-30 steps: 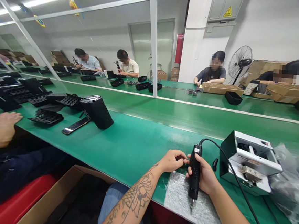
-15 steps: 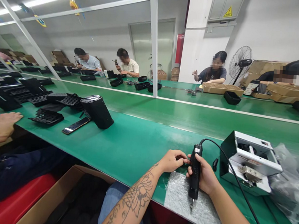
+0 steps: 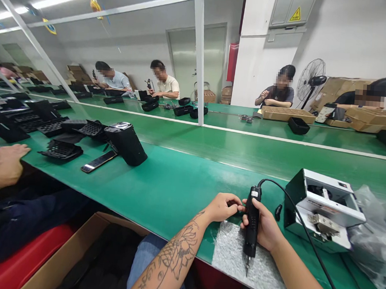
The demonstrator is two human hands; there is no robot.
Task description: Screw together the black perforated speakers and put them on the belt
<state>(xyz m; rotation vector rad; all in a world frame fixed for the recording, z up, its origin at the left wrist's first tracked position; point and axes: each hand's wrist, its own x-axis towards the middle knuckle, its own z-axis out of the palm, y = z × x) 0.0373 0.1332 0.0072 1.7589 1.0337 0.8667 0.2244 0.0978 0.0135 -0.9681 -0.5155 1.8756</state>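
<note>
My right hand (image 3: 267, 224) is wrapped round a black electric screwdriver (image 3: 252, 225), its bit pointing down over a grey foam sheet (image 3: 263, 274) at the bench edge. A black cord (image 3: 295, 206) runs from the tool's top. Just left of the driver is my left hand (image 3: 224, 207), with fingers curled and the tips pinched together close to my right fingertips. Whatever those tips hold, if anything, is hidden. Behind my right hand stands a screw feeder box (image 3: 324, 212) in white and black, with a small black piece (image 3: 277, 212) lying beside it.
The green bench (image 3: 162, 195) carries a phone (image 3: 98, 161), a black housing (image 3: 126, 143) and several black trays (image 3: 62, 150) at left. Clear plastic bags (image 3: 372, 239) lie at right. A co-worker's hand (image 3: 7, 161) rests at the left edge. Across the line, several people work near cartons (image 3: 287, 114).
My hands and the screwdriver stay as they were. Across the line, the co-worker in the dark shirt has brought a raised hand in towards the chest.
</note>
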